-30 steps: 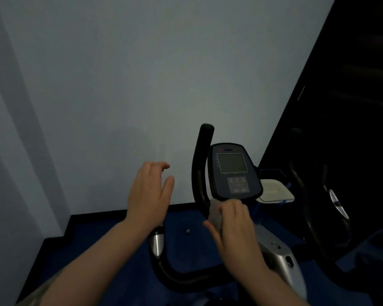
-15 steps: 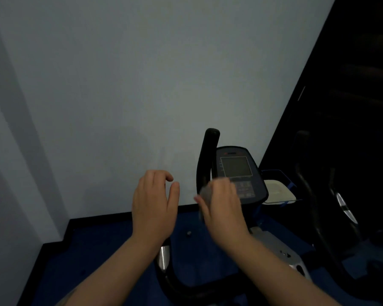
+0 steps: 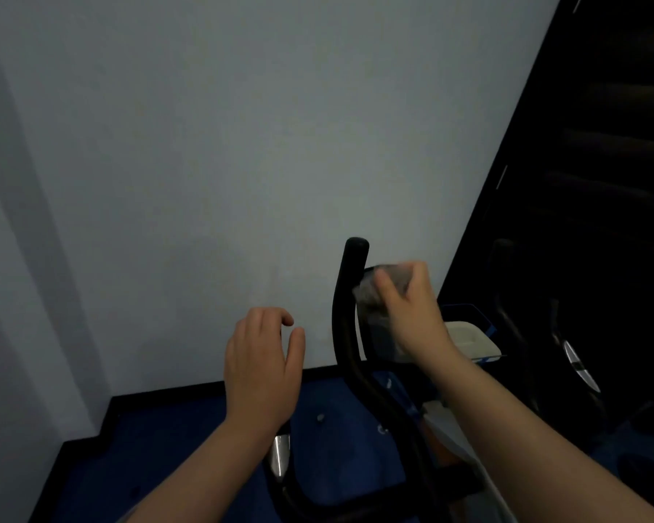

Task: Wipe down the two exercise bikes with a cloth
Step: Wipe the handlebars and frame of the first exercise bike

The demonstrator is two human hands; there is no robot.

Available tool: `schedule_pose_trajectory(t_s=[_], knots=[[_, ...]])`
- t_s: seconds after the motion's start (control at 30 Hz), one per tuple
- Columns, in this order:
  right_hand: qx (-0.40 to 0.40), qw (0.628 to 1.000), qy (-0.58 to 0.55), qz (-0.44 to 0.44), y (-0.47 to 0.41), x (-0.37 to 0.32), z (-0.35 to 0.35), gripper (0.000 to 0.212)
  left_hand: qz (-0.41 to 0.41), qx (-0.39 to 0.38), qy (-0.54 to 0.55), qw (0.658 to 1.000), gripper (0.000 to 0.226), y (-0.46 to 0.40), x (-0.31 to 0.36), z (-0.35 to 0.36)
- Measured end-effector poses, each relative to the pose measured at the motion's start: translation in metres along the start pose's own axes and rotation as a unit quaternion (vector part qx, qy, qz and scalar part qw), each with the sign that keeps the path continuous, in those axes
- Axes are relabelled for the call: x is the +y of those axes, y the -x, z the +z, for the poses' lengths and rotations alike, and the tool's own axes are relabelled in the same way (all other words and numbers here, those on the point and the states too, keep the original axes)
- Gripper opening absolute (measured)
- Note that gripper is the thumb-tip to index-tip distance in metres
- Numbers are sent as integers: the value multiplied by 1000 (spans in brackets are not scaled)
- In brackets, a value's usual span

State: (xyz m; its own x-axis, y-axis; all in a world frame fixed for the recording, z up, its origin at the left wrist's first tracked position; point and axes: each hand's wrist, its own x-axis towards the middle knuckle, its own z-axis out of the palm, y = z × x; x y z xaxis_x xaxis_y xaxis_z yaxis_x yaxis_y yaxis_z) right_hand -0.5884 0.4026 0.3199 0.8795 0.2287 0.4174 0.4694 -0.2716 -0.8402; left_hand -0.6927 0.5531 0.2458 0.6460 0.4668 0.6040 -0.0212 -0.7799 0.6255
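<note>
Wiping the bike console (image 3: 380, 335) now
Right hand (image 3: 412, 315) clutching grey cloth (image 3: 370, 290) against it; left hand (image 3: 261, 364) hovering loosely spread, empty, beside black handlebar (image 3: 346, 326)

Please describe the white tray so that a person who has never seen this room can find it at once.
Start at the pale wall and find the black bike handlebar standing before it. The right hand holds a cloth beside that bar; the tray lies just right of this hand. It is the only white, shallow, rounded-square thing, and its surroundings are dark.
</note>
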Motion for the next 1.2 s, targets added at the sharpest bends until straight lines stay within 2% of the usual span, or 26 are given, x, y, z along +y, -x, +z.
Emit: schedule_pose_trajectory(t_s=[0.07, 0.17, 0.23, 0.33, 0.43, 0.53, 0.6, 0.67, 0.73, 0.8, 0.83, 0.9, 0.93, 1.0, 1.13, 1.2], knots=[[81, 996, -30, -25, -27, -17, 17, 19, 1, 2, 2, 1000, 2, 0, 0, -1], [96, 995, 15, -38, -15, -7, 48, 20, 6, 0, 5, 1000, 3, 1, -2, 0], [59, 996, 60, -26, 14, 16, 55, 25, 5, -1, 5, 1000, 7, 0, -3, 1], [-17, 995, 100, -14, 21, 28, 37, 22, 4, -4, 3, 1000, 10, 0, -3, 2], [84, 995, 35, -43, -13, 0, 23, 22, 0, 0, 9, 1000, 12, 1, -3, 1], [90, 994, 26, -48, -11, -12, 43, 25, 4, -2, 4, 1000, 15, 2, -2, 1], [71, 993, 87, -16, 11, 3, 52, 23, 2, 2, 4, 1000, 13, 2, -2, 1], [-4, 989, 146, 15, 27, 19, 43, 16, 1, 0, 0, 1000, 14, 1, -2, 2], [-46, 988, 145, 20, 24, 20, 26, 13, 2, -1, -3, 1000, 16, 1, -2, 3], [22, 990, 118, -69, 13, 2, 17, 13, -3, 3, 0, 1000, 17, 1, -3, 2], [49, 978, 146, -143, 7, -10, 17, 15, -5, 5, 0, 1000, 18, 1, -3, 2], [55, 913, 300, -269, -2, -22, 23, 30, -1, 1, -8, 1000, 19, 1, -3, 2], [46, 881, 369, -295, -3, -23, 26, 33, 2, -1, -13, 1000, 20, 1, -3, 2], [23, 861, 415, -292, 4, -19, 30, 26, 3, 2, -23, 1000, 21, 2, -4, 1], [-111, 896, 367, -226, 42, 10, 30, 30, 6, 6, -36, 999, 23, 2, -4, 2], [-135, 904, 334, -230, 38, 4, 20, 30, 2, 10, -33, 999, 23, 2, -3, 2]])
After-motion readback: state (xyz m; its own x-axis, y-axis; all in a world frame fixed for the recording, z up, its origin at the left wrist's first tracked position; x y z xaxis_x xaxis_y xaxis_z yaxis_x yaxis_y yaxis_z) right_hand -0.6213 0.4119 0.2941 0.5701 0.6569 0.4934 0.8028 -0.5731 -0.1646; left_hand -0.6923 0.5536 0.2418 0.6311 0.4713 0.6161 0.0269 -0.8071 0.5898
